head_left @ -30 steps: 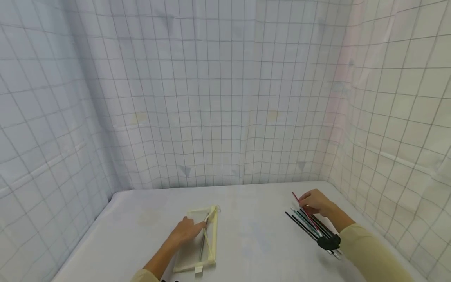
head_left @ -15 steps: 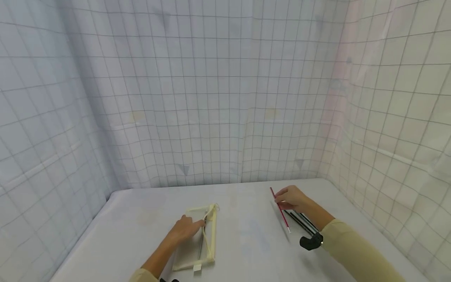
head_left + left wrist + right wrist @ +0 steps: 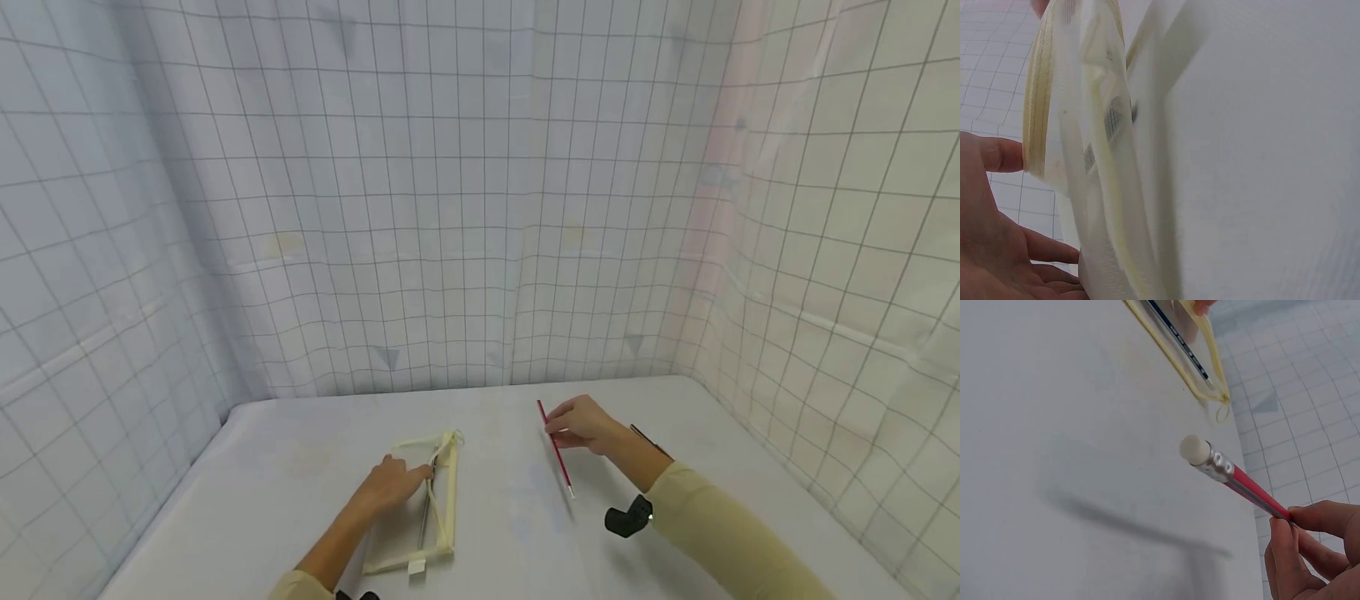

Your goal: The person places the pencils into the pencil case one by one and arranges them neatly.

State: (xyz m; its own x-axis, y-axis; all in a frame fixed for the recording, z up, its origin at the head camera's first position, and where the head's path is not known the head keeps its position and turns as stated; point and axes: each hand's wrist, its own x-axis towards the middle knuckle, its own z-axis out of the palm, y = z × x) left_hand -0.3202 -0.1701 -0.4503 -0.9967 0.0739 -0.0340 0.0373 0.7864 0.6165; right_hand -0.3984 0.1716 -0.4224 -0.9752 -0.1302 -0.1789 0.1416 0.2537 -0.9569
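My right hand (image 3: 581, 423) pinches a red pencil (image 3: 557, 454) between thumb and fingertips, above the table right of the pouch. In the right wrist view, the pencil's white eraser (image 3: 1195, 450) and silver ferrule face the camera. A clear zip pouch (image 3: 450, 517) with pale yellow edging lies left of centre. My left hand (image 3: 390, 485) holds it at the zip side; the left wrist view has the thumb against the zip edge (image 3: 1036, 119) and the other fingers lower on the plastic. Inside the pouch lies a dark pencil (image 3: 1179, 340).
A dark pencil (image 3: 651, 442) shows behind my right forearm, which hides most of that spot. A black wrist device (image 3: 628, 517) hangs under the right sleeve. White gridded cloth (image 3: 480, 208) walls the table (image 3: 300, 467) at the back and sides.
My right hand has lifted the red pencil from the pencils at the right and carried it left toward the pouch. The left hand stays at the pouch.
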